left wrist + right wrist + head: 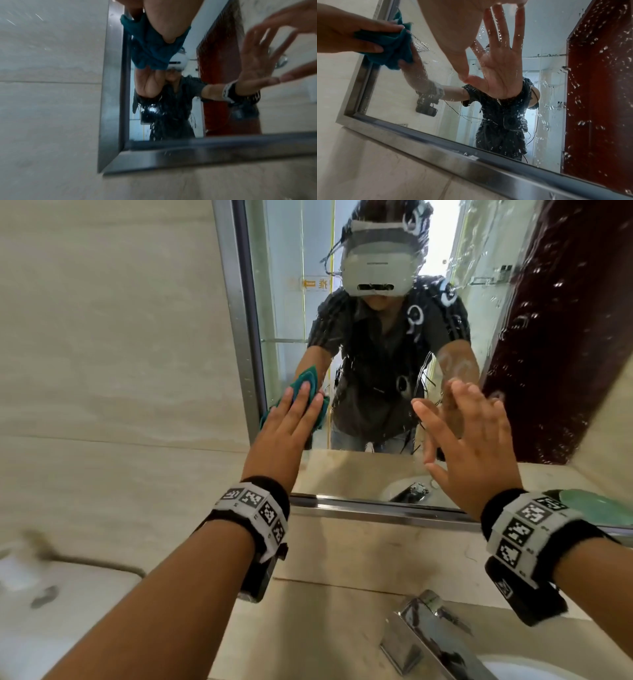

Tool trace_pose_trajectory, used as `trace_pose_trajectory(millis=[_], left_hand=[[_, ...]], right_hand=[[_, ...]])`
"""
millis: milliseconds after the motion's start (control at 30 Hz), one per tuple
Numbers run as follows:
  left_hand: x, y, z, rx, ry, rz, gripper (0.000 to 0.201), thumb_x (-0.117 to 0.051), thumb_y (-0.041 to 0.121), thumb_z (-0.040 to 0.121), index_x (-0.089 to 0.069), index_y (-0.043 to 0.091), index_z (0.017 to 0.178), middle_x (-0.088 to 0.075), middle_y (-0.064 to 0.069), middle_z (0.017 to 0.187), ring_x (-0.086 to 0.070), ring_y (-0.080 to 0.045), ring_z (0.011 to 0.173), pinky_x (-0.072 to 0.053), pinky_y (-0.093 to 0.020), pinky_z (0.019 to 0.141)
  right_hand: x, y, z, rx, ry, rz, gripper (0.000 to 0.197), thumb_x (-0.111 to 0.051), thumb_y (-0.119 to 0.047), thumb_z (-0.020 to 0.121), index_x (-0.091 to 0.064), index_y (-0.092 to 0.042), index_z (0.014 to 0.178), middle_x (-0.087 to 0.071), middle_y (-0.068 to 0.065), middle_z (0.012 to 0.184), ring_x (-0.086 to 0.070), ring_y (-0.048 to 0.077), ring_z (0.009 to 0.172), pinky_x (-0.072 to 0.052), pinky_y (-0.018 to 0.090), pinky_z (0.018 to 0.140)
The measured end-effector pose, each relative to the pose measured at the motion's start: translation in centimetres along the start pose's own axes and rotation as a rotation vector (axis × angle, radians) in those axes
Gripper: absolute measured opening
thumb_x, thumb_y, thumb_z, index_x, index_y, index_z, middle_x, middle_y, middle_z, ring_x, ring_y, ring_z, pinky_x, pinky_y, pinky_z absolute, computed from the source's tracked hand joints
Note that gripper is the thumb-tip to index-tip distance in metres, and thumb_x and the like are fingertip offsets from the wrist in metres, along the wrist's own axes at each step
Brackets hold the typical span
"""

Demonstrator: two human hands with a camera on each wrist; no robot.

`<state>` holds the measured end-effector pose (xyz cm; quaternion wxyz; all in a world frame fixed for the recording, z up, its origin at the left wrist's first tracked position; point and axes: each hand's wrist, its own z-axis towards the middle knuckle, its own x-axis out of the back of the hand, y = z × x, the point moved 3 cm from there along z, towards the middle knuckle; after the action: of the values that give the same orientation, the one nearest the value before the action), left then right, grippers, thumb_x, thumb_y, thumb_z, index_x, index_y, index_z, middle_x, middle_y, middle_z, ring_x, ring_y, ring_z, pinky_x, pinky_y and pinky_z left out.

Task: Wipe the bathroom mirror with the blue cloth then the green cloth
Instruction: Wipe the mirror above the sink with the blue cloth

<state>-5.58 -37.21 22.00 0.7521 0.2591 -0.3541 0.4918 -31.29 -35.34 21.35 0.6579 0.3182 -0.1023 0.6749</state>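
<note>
Both arms reach far forward; left hand (287,419) lies flat, fingers straight; right hand (469,446) spreads open, upright.

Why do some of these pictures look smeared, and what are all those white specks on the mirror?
Left wrist view: motion blur smears the mirror frame and the right hand. Right wrist view: sharper; the specks are water droplets on the mirror catching light. Head view: wide-angle bending of the frame's lines, and the left hand pressing the blue cloth stays fairly crisp.
</note>
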Motion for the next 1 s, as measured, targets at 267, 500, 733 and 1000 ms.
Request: trace_pose_trajectory(millis=[267,500,733,1000], left_hand=[[-6.5,0.8,-3.8,-0.371,-0.223,0.33,0.099,-0.079,0.003,0.057,-0.03,0.018,0.142,-0.025,-0.001,0.148,-0.027,-0.022,0.135,-0.027,-0.043,0.105],[-0.3,6.4,3.2,-0.079,0.014,-0.033,0.086,-0.041,-0.011,0.083,0.006,0.025,0.145,0.019,0.005,0.148,0.02,-0.017,0.137,0.007,-0.039,0.115],[0.5,10.2,6.6,-0.411,0.124,0.068,0.07,-0.038,-0.009,0.078,-0.038,0.016,0.143,-0.031,-0.004,0.151,-0.025,-0.025,0.14,-0.018,-0.045,0.112],[-7.5,9.2,-0.8,-0.66,-0.399,0.453,0.069,-0.048,0.01,0.089,-0.018,0.028,0.149,-0.01,0.008,0.158,-0.005,-0.02,0.146,0.008,-0.042,0.11]], right_hand=[[0.0,0.0,-0.2,-0.003,0.022,0.02,0.084,-0.071,-0.021,0.074,-0.028,-0.024,0.147,-0.016,0.019,0.153,-0.013,0.035,0.141,-0.015,0.056,0.112],[4.1,2.7,1.9,-0.062,0.028,0.122,0.096,-0.077,-0.032,0.067,-0.024,-0.022,0.147,-0.019,0.017,0.151,-0.02,0.035,0.137,-0.02,0.056,0.109],[3.7,5.2,2.9,-0.209,-0.157,0.073,0.117,-0.078,-0.036,0.064,0.002,-0.031,0.149,0.012,0.009,0.156,0.008,0.028,0.143,-0.008,0.061,0.111],[3.2,5.2,2.6,-0.18,-0.12,0.061,0.101,-0.069,-0.033,0.075,-0.003,-0.027,0.15,0.009,0.014,0.156,0.008,0.03,0.143,-0.007,0.064,0.11]])
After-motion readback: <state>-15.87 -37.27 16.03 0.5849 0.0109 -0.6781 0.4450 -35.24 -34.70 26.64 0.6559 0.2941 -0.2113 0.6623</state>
